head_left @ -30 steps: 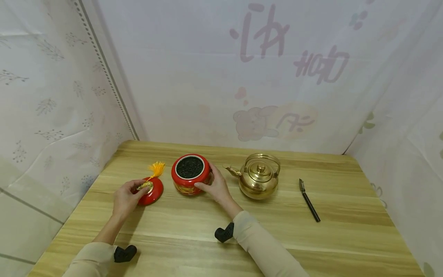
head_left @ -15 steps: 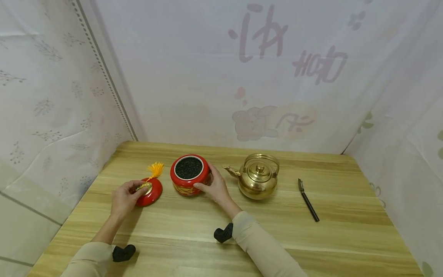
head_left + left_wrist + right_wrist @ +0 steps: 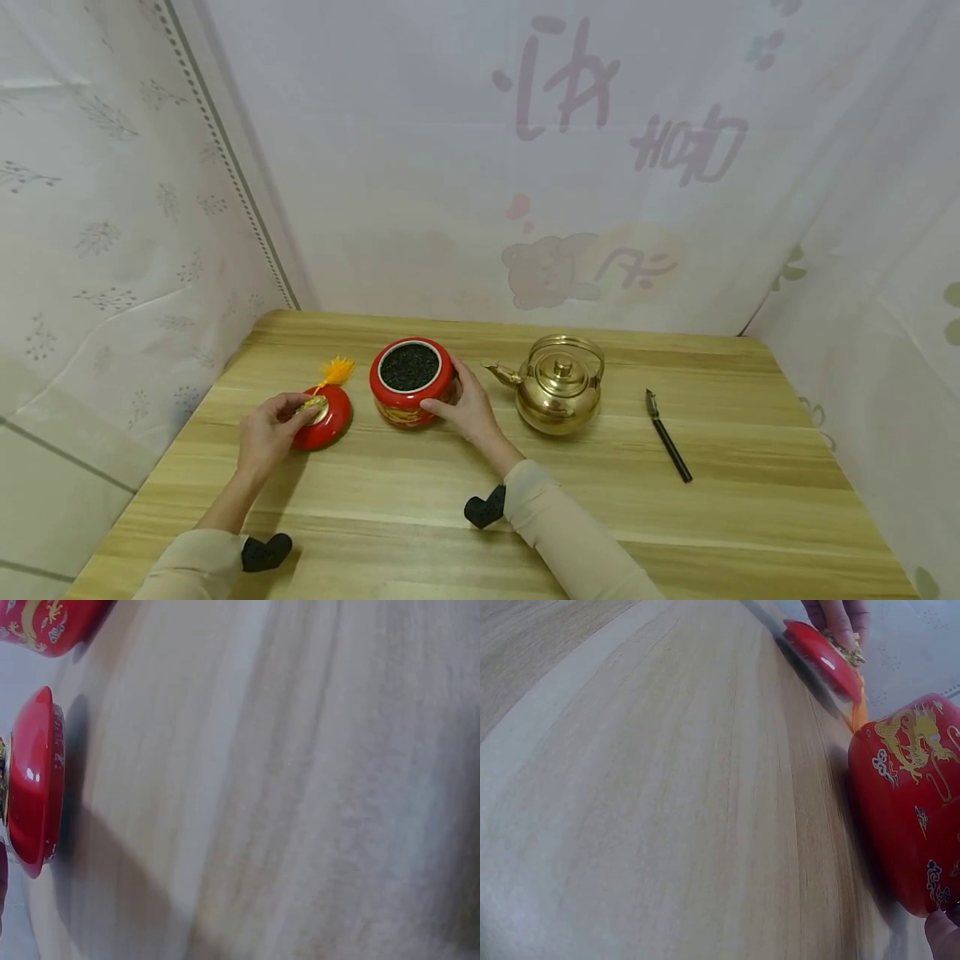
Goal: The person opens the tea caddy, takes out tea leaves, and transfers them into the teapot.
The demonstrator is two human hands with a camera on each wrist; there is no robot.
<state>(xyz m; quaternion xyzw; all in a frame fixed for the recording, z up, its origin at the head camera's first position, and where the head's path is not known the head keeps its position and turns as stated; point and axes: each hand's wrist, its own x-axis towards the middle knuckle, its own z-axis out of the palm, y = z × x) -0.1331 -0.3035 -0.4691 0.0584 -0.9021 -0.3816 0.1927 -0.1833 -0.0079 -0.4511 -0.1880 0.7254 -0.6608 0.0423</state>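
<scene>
In the head view my left hand [image 3: 264, 432] pinches the gold knob of a round red lid [image 3: 333, 425], which lies flat, close over the table. A yellow tassel [image 3: 339, 370] trails from the knob toward the back. To its right stands a red tea jar [image 3: 392, 393] with gold dragons, uncovered and filled nearly to its white rim with dark tea leaves [image 3: 409, 367]. My right hand [image 3: 471, 410] holds this jar by its right side, thumb at the front and the other fingers mostly hidden behind. The left wrist view shows the lid's red edge [image 3: 36, 787] above its shadow.
A brass kettle [image 3: 557, 407] with a raised handle stands right of the jar, its spout toward my right hand. Farther right lies a slim black-handled tool [image 3: 671, 450] with a metal head. Printed cloth [image 3: 420, 167] hangs behind the wooden table [image 3: 405, 517].
</scene>
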